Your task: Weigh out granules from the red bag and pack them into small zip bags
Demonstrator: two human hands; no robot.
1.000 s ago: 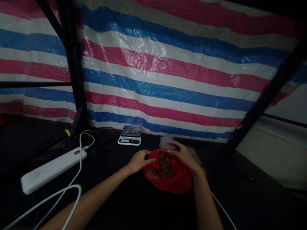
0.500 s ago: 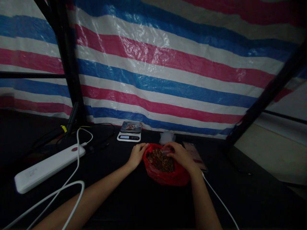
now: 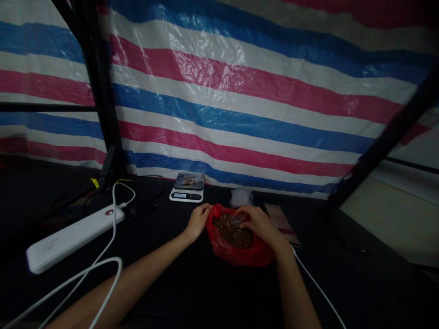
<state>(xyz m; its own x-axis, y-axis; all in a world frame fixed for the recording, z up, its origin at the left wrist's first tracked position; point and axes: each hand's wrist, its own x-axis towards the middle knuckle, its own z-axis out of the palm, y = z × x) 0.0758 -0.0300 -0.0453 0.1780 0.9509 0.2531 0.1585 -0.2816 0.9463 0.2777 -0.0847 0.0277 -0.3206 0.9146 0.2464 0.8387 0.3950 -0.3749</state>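
A red plastic bag (image 3: pixel 236 257) lies open on the dark table, filled with small brown dried bits (image 3: pixel 240 236). My left hand (image 3: pixel 199 222) pinches the bag's left rim between thumb and fingers. Over the right side of the bag, my right hand (image 3: pixel 256 224) holds a small clear plastic cup (image 3: pixel 237 221) by its side. The cup is tilted and its lower part touches the brown bits. How full it is cannot be seen. Behind the bag, a small digital scale (image 3: pixel 186 195) carries a clear packet (image 3: pixel 191 180) with brownish contents.
Translucent plastic bags (image 3: pixel 242 197) sit behind the red bag. A flat rectangular item (image 3: pixel 281 225) lies right of my right hand. At left is a long white device (image 3: pixel 73 237) with a white cable (image 3: pixel 113 219). Striped sheeting (image 3: pixel 240 109) hangs behind, between dark frame posts.
The cup has shifted slightly within the bag, still in my right hand. My left hand keeps its hold on the rim. The whole view has moved a little.
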